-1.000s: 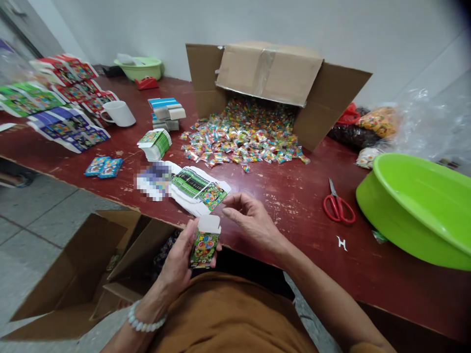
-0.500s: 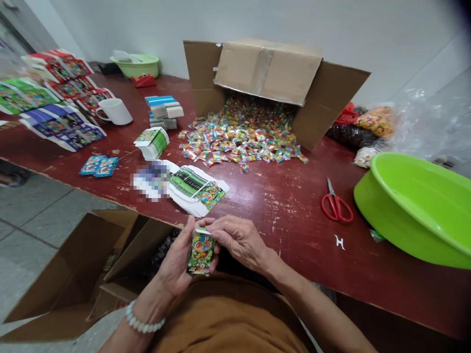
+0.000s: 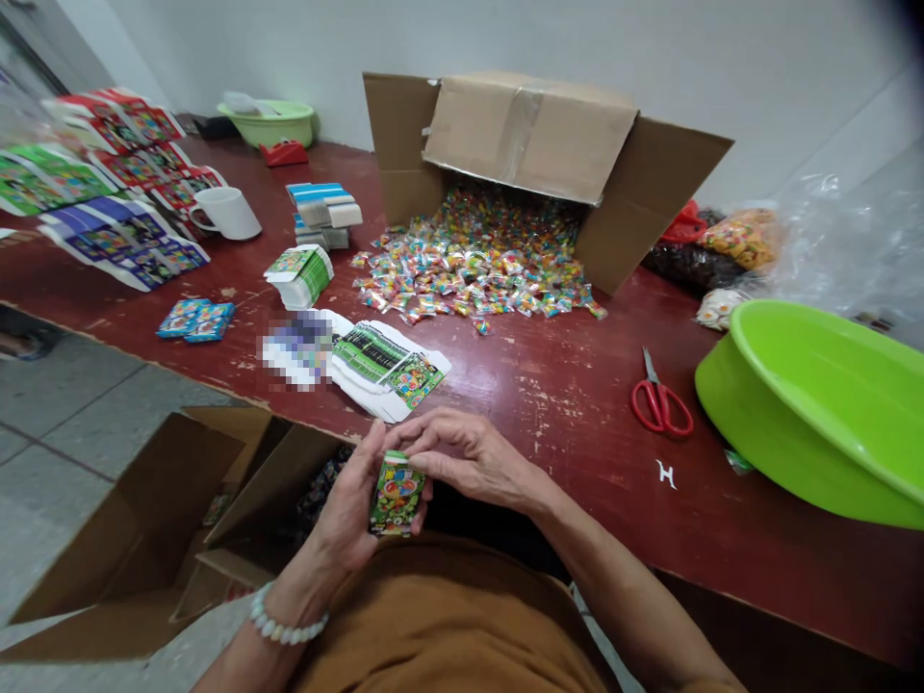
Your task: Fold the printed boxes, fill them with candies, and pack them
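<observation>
My left hand [image 3: 353,500] is wrapped round a small green printed candy box [image 3: 397,499], held upright just off the table's front edge. My right hand [image 3: 473,460] grips the top end of this box, thumb at its upper edge and the other fingers behind. The top flap lies nearly flat under that thumb. Just beyond my hands, a fanned stack of flat green cartons [image 3: 375,361] rests on the table. Wrapped candies [image 3: 476,279] spill toward me from a cardboard box [image 3: 530,140] lying on its side.
Red-handled scissors [image 3: 659,399] and a large green basin [image 3: 808,423] stand at the right. To the left are a white mug [image 3: 229,214], two blue boxes [image 3: 194,320] and carton stacks [image 3: 122,241]. An open cardboard carton [image 3: 137,529] sits below the table edge.
The top flap, raised with its white edge showing, is now pressed down. My right thumb has shifted slightly along the top of the candy box; my left hand keeps its hold.
</observation>
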Motion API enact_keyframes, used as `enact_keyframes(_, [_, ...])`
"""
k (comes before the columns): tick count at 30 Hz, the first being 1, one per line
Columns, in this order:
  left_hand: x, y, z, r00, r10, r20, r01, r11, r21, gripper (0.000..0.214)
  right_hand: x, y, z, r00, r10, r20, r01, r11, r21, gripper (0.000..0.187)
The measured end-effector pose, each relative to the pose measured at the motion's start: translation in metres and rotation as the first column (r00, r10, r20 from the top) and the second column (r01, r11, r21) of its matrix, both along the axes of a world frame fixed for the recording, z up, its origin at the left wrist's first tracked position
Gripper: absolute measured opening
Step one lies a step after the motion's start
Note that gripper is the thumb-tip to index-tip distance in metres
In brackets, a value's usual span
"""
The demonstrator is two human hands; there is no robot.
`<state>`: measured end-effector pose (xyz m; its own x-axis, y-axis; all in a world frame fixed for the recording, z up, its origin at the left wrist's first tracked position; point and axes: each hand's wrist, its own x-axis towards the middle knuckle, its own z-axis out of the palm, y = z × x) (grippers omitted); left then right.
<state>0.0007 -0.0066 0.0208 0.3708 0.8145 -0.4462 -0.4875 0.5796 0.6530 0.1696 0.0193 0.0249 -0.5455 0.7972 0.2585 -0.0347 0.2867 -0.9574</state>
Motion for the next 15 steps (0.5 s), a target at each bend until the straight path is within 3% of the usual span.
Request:
enact_keyframes(2, [0.001, 0.002, 0.0, 0.997, 0.061, 0.041, -0.057, 0.995, -0.082, 0.028, 0.002, -0.005, -0.001, 0.986, -0.038, 0.163, 0.004, 0.979, 0.205, 0.018])
enact_keyframes(4, [0.002, 0.005, 0.001, 0.987, 0.137, 0.081, -0.125, 0.982, -0.139, 0.02, -0.001, -0.012, -0.005, 0.938, -0.152, 0.312, 0.037, 0.938, 0.345, 0.053])
enact_keyframes(6, [0.004, 0.008, 0.004, 0.977, 0.186, 0.101, -0.168, 0.972, -0.164, 0.025, -0.008, -0.019, -0.011, 0.876, -0.26, 0.407, 0.07, 0.903, 0.425, 0.092])
enact_keyframes(7, [0.005, 0.009, 0.006, 0.973, 0.21, 0.101, -0.192, 0.968, -0.163, 0.029, -0.011, -0.021, -0.013, 0.85, -0.299, 0.433, 0.083, 0.889, 0.451, 0.103])
enact_keyframes(9, [0.006, 0.009, 0.007, 0.964, 0.245, 0.101, -0.229, 0.962, -0.146, 0.034, -0.018, -0.023, -0.017, 0.822, -0.346, 0.451, 0.098, 0.868, 0.488, 0.103])
enact_keyframes(11, [0.007, 0.007, 0.006, 0.958, 0.262, 0.116, -0.248, 0.961, -0.123, 0.038, -0.022, -0.022, -0.019, 0.828, -0.352, 0.437, 0.098, 0.858, 0.505, 0.09])
enact_keyframes(15, [0.005, -0.002, -0.004, 0.979, 0.192, 0.07, -0.188, 0.98, -0.061, 0.033, -0.026, -0.018, -0.023, 0.877, -0.298, 0.378, 0.091, 0.874, 0.478, 0.08])
